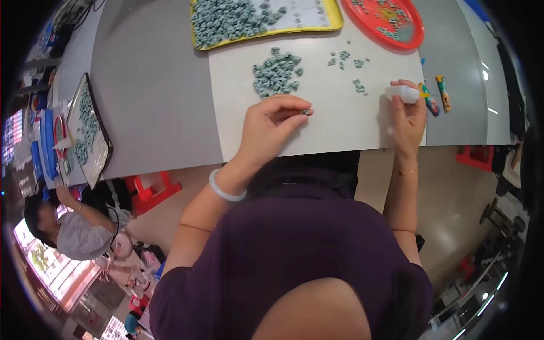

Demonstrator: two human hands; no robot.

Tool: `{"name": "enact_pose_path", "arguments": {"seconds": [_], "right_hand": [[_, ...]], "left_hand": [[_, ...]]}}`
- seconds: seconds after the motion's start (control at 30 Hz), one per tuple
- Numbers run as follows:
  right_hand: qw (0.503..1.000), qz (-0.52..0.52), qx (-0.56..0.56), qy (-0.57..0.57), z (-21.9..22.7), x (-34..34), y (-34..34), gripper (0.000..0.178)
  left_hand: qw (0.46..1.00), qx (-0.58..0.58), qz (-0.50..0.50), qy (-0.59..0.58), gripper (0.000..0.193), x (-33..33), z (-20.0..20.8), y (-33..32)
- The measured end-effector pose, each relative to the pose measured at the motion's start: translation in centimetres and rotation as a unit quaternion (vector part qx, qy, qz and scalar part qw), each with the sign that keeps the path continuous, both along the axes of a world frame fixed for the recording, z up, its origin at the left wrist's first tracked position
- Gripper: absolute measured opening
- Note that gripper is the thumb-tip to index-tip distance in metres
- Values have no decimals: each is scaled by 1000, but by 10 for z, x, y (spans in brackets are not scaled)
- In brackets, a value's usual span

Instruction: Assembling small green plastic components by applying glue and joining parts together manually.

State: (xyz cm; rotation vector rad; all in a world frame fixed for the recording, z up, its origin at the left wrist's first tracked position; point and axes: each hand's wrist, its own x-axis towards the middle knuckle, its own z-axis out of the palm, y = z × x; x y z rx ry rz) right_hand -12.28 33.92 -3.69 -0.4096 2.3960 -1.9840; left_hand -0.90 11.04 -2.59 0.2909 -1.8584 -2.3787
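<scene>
My left hand (271, 124) pinches a small green piece (306, 112) between thumb and fingertips, over the white work surface (328, 130). Just beyond that hand lies a heap of grey-green pieces (276, 73), like little shaped stones or beads. Held in my right hand (409, 122) is a small white squeeze bottle (403, 94) with a yellow tip, which points right. Between the hands and farther off, small loose clusters of tiny green pieces (360, 86) are scattered on the white surface.
A yellow-rimmed tray (266, 34) full of green pieces stands at the far side, beside a red round tray (416, 42) with smaller ones. Two colourful tubes (443, 93) lie to the right. At far left, another person (85, 232) sits near a dark-edged tray (107, 144).
</scene>
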Motion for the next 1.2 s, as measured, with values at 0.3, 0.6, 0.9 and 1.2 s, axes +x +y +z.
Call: {"name": "enact_pose_path", "arguments": {"seconds": [0.3, 0.6, 0.9, 1.2], "right_hand": [[984, 115, 123, 53, 23, 49, -40, 36], [913, 45, 240, 328, 27, 49, -44, 38], [887, 46, 282, 364, 30, 50, -43, 39], [895, 30, 264, 359, 27, 51, -46, 38]], "left_hand": [[998, -53, 36, -19, 21, 10, -2, -1], [995, -87, 51, -8, 21, 9, -7, 1], [995, -87, 47, -3, 22, 9, -10, 1], [995, -88, 41, 0, 22, 10, -10, 1]]}}
